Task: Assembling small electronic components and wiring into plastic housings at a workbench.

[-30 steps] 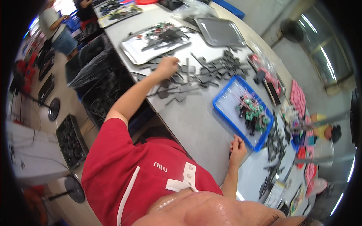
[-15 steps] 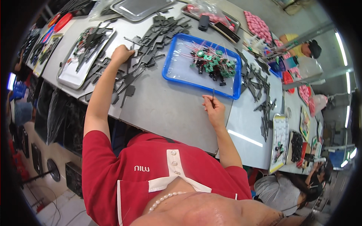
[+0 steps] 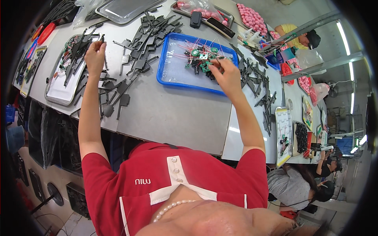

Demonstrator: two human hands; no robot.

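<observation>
At the far left my left hand (image 3: 94,59) is closed, fingers pinched on a slim dark grey plastic part (image 3: 103,38), beside a silver tray (image 3: 59,94) of similar dark parts and wired pieces. My right hand (image 3: 229,78) is over a blue tray (image 3: 189,85), its fingertips bent together at a heap of green circuit boards (image 3: 204,67) with black pieces and pink wires. What those fingers hold is too small to make out. A pile of flat dark grey plastic parts (image 3: 141,53) lies between the silver and blue trays.
More dark parts (image 3: 260,84) lie right of the blue tray. At the back stand an empty metal tray (image 3: 126,10), a black box-shaped device (image 3: 195,19) and pink balls (image 3: 252,19). A yellow-edged tray (image 3: 284,147) stands at right. Other people sit nearby (image 3: 291,188).
My right hand has gone from the blue tray's near edge to the circuit boards. My left hand has left the dark pile, moving left towards the silver tray. The whole view has shifted slightly.
</observation>
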